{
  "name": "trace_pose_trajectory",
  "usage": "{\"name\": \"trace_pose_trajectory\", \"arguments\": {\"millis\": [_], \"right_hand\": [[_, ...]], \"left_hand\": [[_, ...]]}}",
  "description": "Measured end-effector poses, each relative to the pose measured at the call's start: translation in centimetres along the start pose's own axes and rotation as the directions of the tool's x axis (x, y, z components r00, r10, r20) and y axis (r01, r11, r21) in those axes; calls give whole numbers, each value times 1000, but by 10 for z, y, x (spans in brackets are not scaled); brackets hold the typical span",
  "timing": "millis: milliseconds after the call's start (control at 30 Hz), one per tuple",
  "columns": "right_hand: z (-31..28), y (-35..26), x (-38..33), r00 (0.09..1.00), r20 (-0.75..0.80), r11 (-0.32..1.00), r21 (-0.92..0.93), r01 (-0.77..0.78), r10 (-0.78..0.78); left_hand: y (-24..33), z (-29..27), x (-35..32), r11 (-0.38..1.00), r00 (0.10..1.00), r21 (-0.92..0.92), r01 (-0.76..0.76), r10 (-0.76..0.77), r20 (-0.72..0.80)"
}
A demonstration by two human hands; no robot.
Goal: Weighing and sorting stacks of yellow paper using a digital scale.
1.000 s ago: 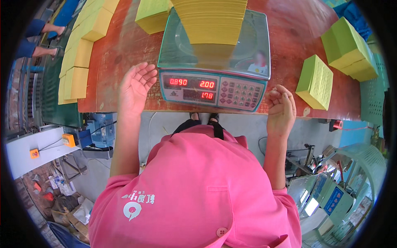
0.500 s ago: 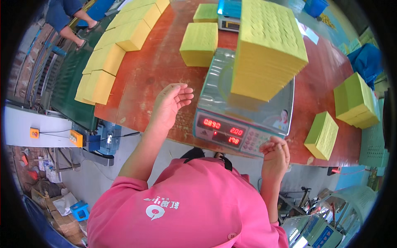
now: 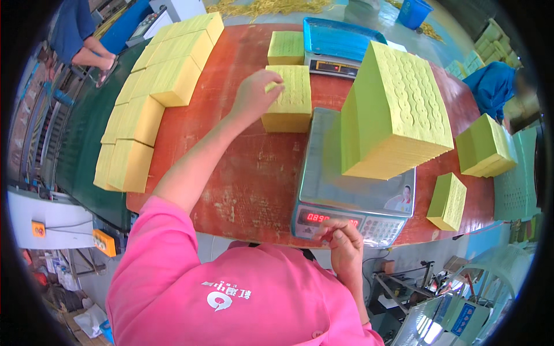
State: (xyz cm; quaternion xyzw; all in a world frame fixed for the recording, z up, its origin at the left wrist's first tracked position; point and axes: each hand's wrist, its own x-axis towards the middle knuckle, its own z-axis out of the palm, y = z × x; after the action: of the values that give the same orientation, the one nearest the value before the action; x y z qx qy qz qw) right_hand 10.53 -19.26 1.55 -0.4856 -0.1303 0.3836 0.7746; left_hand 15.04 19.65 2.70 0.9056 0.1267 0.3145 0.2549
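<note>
My left hand is stretched forward over a block of yellow paper sheets, its fingers loosely bent and apart. Whether they touch the block I cannot tell. My right hand is closed, fingers curled against the thumb, in front of the scale's red-lit display; nothing shows in it. On the steel pan of the digital scale stands a tall stack of yellow paper, its top embossed with rows of round shapes. Part of the display is hidden by my right hand.
Rows of yellow paper blocks line the left of the red table, by a green conveyor belt. A second scale with a blue tray and a smaller block are behind. More stacks lie right. Someone's legs show far left.
My left hand has reached forward from beside the scale to over the nearer yellow block. My right hand has shifted left, in front of the display. The whole view has tilted.
</note>
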Motion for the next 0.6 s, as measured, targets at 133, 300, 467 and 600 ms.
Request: {"name": "trace_pose_trajectory", "arguments": {"millis": [133,300,467,600], "right_hand": [[18,11,1,991,-77,994,18,-112,113],[32,16,12,994,-53,994,-52,-97,94],[37,17,25,986,-65,986,-61,-157,153],[53,13,41,981,29,979,-73,-189,192]], "left_hand": [[-45,-3,34,989,990,-103,102,-111,-84],[-83,2,26,996,988,-53,71,-78,-133],[-145,-61,-31,971,984,234,55,-13,-176],[-206,-139,-76,849,941,468,246,-94,-326]]}}
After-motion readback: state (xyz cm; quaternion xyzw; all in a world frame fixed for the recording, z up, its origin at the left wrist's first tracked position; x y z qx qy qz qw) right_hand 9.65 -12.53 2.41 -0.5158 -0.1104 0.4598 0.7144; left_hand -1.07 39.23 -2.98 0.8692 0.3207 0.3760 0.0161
